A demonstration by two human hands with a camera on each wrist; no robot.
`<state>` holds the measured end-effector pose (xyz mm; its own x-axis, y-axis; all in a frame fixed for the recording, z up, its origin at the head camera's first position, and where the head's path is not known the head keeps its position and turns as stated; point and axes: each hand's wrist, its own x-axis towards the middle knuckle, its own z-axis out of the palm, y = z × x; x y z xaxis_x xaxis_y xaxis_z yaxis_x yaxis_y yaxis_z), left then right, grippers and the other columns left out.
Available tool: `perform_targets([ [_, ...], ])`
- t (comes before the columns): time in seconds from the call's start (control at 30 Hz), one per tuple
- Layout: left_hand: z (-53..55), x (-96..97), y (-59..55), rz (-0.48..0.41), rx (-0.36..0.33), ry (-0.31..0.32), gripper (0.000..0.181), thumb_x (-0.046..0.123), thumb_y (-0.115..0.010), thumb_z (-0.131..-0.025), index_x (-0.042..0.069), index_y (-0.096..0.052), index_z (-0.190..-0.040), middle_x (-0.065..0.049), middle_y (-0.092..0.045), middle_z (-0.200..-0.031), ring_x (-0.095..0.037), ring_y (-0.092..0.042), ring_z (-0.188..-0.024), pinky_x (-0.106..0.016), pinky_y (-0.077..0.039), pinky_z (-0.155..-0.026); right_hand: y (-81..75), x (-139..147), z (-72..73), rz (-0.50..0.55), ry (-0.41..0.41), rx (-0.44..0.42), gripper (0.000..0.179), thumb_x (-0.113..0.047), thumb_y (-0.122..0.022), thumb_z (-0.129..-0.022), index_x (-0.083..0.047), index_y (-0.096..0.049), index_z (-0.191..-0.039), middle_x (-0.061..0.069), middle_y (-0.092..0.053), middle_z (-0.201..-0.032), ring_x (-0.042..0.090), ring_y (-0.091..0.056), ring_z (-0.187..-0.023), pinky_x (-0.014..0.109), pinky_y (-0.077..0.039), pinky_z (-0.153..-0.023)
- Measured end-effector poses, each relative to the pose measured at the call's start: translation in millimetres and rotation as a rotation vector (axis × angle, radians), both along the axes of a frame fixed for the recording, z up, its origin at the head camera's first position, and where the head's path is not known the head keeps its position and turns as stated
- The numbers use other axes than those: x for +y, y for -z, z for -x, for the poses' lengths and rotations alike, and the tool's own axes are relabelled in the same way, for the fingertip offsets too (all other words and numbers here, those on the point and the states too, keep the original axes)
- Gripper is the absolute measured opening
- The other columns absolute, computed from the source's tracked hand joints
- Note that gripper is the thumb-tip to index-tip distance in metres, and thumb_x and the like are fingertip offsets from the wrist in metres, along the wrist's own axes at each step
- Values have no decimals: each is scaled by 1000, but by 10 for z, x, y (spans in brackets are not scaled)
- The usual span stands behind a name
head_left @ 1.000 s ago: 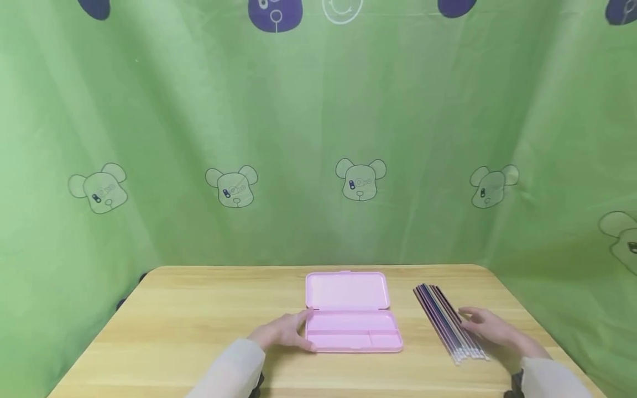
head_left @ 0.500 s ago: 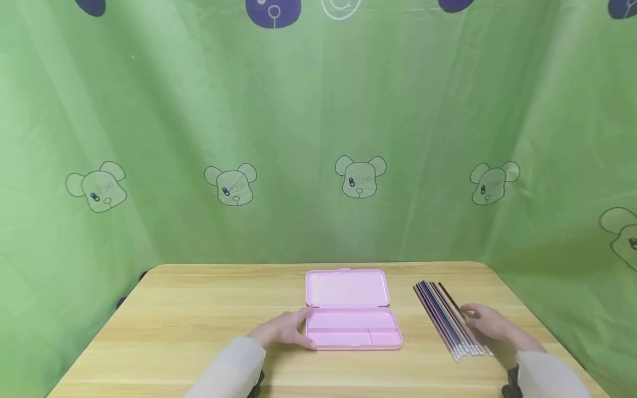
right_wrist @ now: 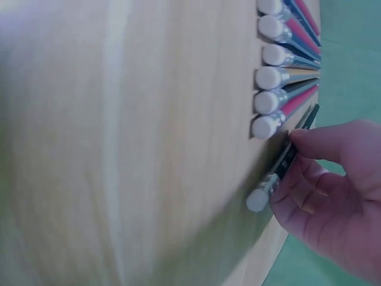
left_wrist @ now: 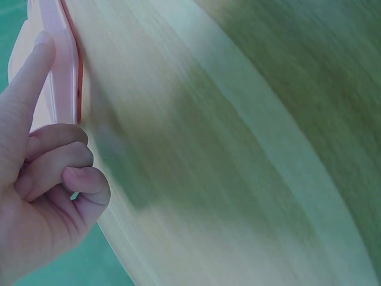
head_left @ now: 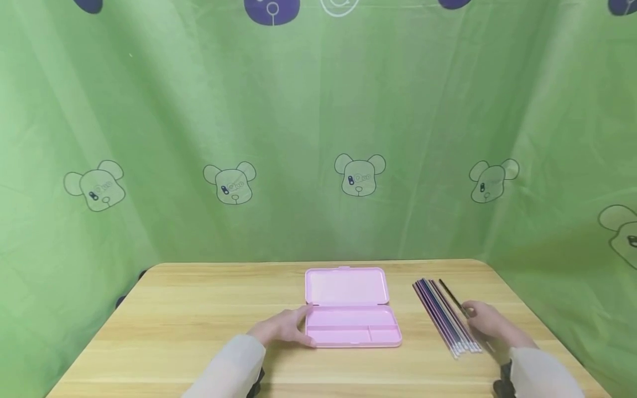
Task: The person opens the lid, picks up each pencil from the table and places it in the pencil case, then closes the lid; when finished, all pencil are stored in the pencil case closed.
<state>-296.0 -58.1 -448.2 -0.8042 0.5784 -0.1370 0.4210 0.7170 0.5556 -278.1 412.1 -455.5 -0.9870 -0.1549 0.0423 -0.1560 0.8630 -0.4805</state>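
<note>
A pink pencil case [head_left: 353, 337] lies with its lid [head_left: 347, 287] folded back on the table. My left hand [head_left: 283, 327] holds its left end, thumb at the front corner and a finger near the hinge; the other fingers are curled in the left wrist view. On the right, my right hand [head_left: 490, 320] pinches a black pencil [right_wrist: 289, 156] between thumb and fingers. In the right wrist view its white eraser end points toward the camera. Beside it lies a row of several pencils [head_left: 440, 315] with white erasers, their eraser ends toward the person.
The wooden table [head_left: 199, 309] has rounded far corners. Behind it and along both sides hangs a green curtain [head_left: 298, 221] with bear prints. Bare tabletop separates the pencil case from the pencil row.
My right hand has drawn the black pencil rightward, apart from the row, its fingers now closed on it. My left hand stays at the pencil case. The head view has tilted slightly down.
</note>
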Motion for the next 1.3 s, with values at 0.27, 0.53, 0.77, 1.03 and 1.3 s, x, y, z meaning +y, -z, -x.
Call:
perform_targets([
  [0.27,-3,3,2,2,1,-3,91,33,-76,-71,3,-28,-142,-21,-37,-141,-35,-36,-128,-47,-29,-107,-22,14,24,134,23,-4,39,7,-46,-83,19,-40,-119,28,-57,-91,35,-56,-81,47,-51,-70],
  [0.53,8,10,5,9,6,2,91,33,-77,-71,3,-28,-142,-21,-37,-140,-35,-37,-128,-45,-30,-107,-129,-234,-10,320,-40,-3,40,7,-44,-87,14,-39,-126,18,-53,-86,23,-54,-73,33,-50,-64],
  [0.77,5,10,-1,15,0,-10,91,34,-77,-70,4,-28,-142,-20,-38,-140,-35,-37,-128,-46,-30,-106,-146,-465,65,258,-101,87,39,9,-49,-84,12,-47,-122,23,-56,-95,25,-54,-82,28,-50,-67],
  [1.03,11,-2,3,9,-10,-11,92,34,-77,-70,5,-27,-143,-20,-37,-140,-35,-37,-128,-48,-29,-106,-124,-812,132,254,-272,141,33,8,-53,-83,9,-55,-116,20,-57,-89,14,-51,-76,26,-49,-63],
  [1.3,42,-6,37,-2,-37,-26,94,37,-76,-70,7,-26,-143,-19,-36,-142,-34,-35,-129,-47,-28,-107,-158,-1276,121,261,-397,67,28,4,-56,-82,6,-61,-110,9,-56,-80,6,-45,-70,20,-42,-58],
])
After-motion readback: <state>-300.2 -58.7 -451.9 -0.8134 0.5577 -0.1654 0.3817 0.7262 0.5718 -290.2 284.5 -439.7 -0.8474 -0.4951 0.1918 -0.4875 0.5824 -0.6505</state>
